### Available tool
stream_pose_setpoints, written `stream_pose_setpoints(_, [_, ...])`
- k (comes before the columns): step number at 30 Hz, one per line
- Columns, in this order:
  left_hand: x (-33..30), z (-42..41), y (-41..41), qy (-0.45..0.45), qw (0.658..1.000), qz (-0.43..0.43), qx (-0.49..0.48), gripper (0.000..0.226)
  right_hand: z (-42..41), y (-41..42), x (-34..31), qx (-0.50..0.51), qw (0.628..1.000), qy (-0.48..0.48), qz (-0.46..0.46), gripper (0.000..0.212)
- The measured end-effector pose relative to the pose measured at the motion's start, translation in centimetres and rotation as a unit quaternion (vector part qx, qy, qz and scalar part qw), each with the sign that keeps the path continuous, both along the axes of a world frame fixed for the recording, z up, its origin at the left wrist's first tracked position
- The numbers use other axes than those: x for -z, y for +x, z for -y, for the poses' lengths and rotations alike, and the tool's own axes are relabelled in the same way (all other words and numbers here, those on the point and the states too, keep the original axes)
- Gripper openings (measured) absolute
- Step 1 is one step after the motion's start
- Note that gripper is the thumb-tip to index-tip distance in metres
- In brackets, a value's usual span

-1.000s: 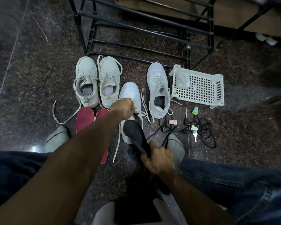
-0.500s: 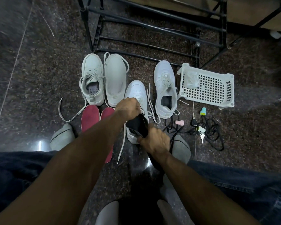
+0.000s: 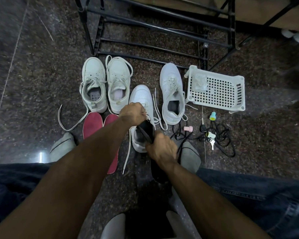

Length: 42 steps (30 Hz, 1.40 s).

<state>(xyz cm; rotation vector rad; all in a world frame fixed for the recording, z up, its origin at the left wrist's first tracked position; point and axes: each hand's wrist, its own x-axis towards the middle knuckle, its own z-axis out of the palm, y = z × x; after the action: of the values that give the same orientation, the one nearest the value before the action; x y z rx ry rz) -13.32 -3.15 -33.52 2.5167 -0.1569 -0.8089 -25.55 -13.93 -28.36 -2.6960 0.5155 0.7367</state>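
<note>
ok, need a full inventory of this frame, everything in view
held sneaker: 1, white, floor centre
black insole: 1, black, partly inside the held sneaker
other sneakers: 3, off-white pair at left, white single right of centre
red insoles: 2, red, floor behind the left pair's heels
basket: 1, white plastic, floor right
shoe rack: 1, black metal, behind the shoes
cords: one tangle, black, floor right
keys: one bunch, in the tangle
plastic caps: 2, pink and teal, near the cords
feet: 2, grey socks, either side
legs: 2, dark jeans, bottom corners
left hand: grips the held sneaker's opening
right hand: grips the black insole
</note>
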Motion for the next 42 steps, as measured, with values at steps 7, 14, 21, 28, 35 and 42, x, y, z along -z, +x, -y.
stream_pose_setpoints(7, [0.7,-0.1,-0.1,-0.003,1.0,0.006,-0.004,0.006,-0.6,3.1,1.6,0.007,1.0,0.004,0.019,0.038])
stream_pose_setpoints(14, [0.4,0.1,-0.1,-0.008,1.0,0.006,-0.008,0.006,-0.5,-1.0,1.0,0.015,1.0,0.008,-0.026,0.073])
stream_pose_setpoints(21, [0.1,0.2,-0.6,0.0,1.0,0.012,-0.012,0.007,-1.4,-0.2,1.2,0.095,0.993,0.064,0.034,0.047])
stream_pose_setpoints(28, [0.2,0.0,-0.5,-0.005,1.0,0.007,-0.013,0.007,-1.8,0.5,2.9,0.166,0.979,0.111,0.046,0.06])
stream_pose_setpoints(35, [0.0,0.0,-0.4,-0.012,1.0,-0.003,-0.012,0.008,0.8,-2.0,4.2,0.249,0.954,0.161,0.041,0.029])
stream_pose_setpoints(42, [0.1,0.1,-0.4,-0.007,1.0,-0.004,-0.014,0.008,0.0,2.5,4.5,0.293,0.947,0.131,0.018,0.016])
